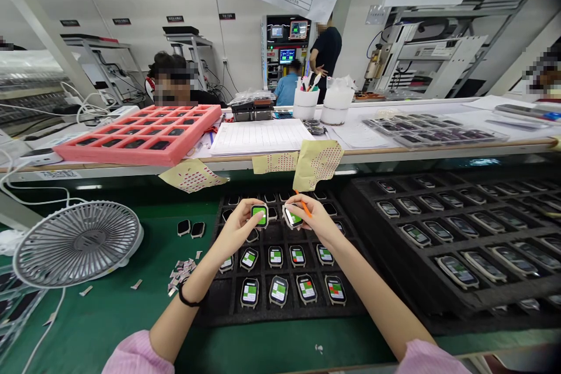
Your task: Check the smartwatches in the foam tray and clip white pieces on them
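My left hand (241, 223) grips a smartwatch body (259, 216) without a strap, its screen lit green, with the thumb on the glass. Close beside it, my right hand (318, 219) holds a second smartwatch body (293, 217), its screen white and green. An orange stick-like tool (303, 203), perhaps a pen, is also in the right hand's fingers. Both hands are above a black foam tray (223, 302) with compartments. In its nearer rows lie several watch bodies (249, 292) with lit screens in white, green and some red. The hands hide part of the farther rows.
A larger black tray (438, 311) of watches is at right. On the left are a grey fan (83, 245), two dark watch bodies (190, 228) and small scraps (182, 273). A pink foam tray (175, 155) sits on the shelf, with yellow notes (318, 163) hanging from its edge.
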### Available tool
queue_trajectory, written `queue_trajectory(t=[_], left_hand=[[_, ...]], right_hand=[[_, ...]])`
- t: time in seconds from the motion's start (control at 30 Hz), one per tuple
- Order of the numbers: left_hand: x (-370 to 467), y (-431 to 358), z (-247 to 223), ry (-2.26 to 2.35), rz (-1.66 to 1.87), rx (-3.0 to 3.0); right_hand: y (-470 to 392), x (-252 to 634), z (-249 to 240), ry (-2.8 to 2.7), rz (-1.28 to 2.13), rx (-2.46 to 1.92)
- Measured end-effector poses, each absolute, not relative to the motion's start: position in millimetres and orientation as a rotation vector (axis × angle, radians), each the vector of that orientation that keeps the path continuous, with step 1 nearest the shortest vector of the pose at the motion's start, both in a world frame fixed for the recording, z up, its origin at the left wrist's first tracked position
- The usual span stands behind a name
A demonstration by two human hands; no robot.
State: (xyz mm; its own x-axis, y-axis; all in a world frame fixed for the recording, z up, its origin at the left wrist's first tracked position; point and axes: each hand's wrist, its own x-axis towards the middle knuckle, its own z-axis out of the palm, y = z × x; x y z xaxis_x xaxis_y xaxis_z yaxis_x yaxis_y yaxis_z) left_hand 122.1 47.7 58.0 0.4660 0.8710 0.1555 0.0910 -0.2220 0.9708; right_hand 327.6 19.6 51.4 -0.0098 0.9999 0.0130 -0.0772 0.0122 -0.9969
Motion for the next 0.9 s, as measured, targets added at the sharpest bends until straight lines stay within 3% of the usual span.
queue_trajectory(t=[0.9], left_hand=[[121.8,48.9,57.6,0.824,0.926,1.608]], right_hand=[[15.5,329.2,54.5,-1.383,1.294,-0.97]])
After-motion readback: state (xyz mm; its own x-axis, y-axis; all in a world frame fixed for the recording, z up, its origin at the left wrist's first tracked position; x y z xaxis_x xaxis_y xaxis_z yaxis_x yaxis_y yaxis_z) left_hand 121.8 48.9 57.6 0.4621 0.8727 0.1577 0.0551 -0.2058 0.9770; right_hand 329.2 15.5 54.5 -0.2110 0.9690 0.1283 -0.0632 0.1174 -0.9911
